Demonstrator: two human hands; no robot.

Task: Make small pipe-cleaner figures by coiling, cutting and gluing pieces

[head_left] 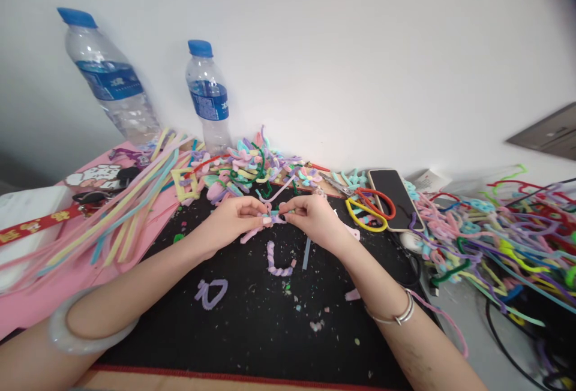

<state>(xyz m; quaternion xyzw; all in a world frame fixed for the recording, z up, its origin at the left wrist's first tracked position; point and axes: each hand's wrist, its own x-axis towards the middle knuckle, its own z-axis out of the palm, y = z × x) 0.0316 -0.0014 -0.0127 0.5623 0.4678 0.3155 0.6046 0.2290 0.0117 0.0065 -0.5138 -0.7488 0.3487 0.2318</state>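
Observation:
My left hand [245, 216] and my right hand [308, 214] meet above the black mat [252, 331], fingertips pinched. Between them is a small pipe cleaner piece [278, 218] in lilac and pale blue, partly covered by my fingers. Its exact shape I cannot make out. Just below my hands lies a twisted lilac and pink pipe cleaner [279, 268], bent like a hook. To its right rests a straight grey-blue strip [306, 253]. A purple looped pipe cleaner [211, 293] lies nearer to me on the left.
Scissors [371, 210] with red and yellow handles lie beside a phone [396, 199] on the right. Two water bottles [209, 100] stand against the wall. Pipe cleaners are heaped along the back, and a tangled pile [486, 229] spreads at right. Long strips [130, 205] lie left.

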